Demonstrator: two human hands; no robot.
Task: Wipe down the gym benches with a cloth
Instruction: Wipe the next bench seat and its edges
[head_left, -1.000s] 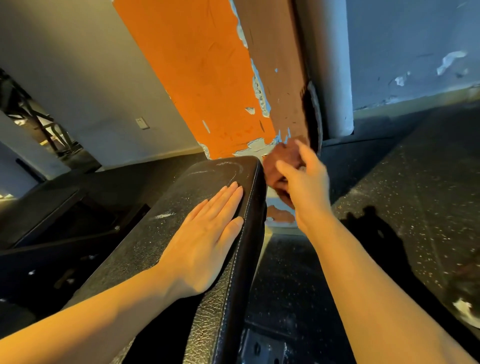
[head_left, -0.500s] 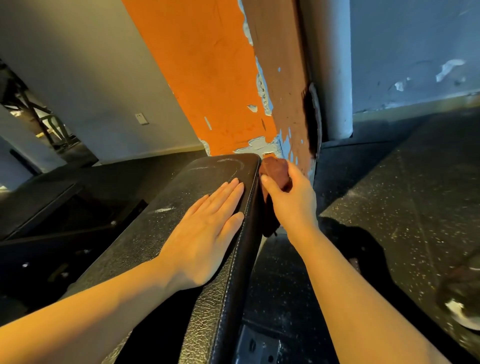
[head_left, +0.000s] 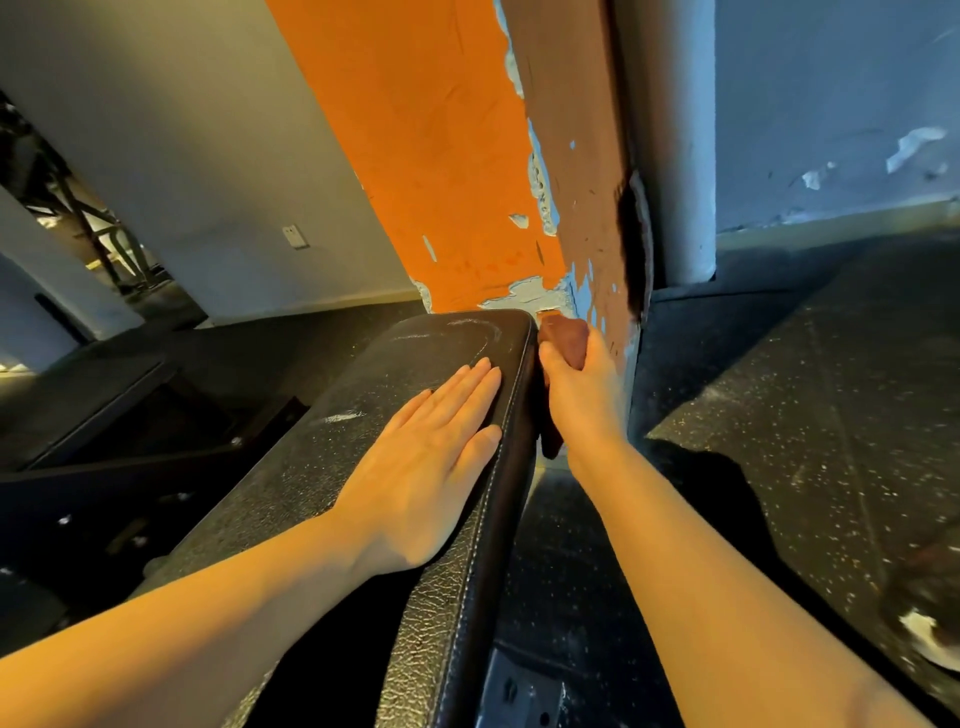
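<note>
While my left hand lay flat on the bench pad, my right hand gripped the cloth against its far side edge; next I judged a stroke back toward me.

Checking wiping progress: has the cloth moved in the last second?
Yes. The cloth came in from off the bench against its right side edge.

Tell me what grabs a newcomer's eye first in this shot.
The bright orange pillar with peeling paint stands out first, rising straight behind the far end of the black bench. Next come the two bare arms: the left hand lies flat on the bench top, while the right hand grips a brown cloth against the bench's right side edge.
</note>
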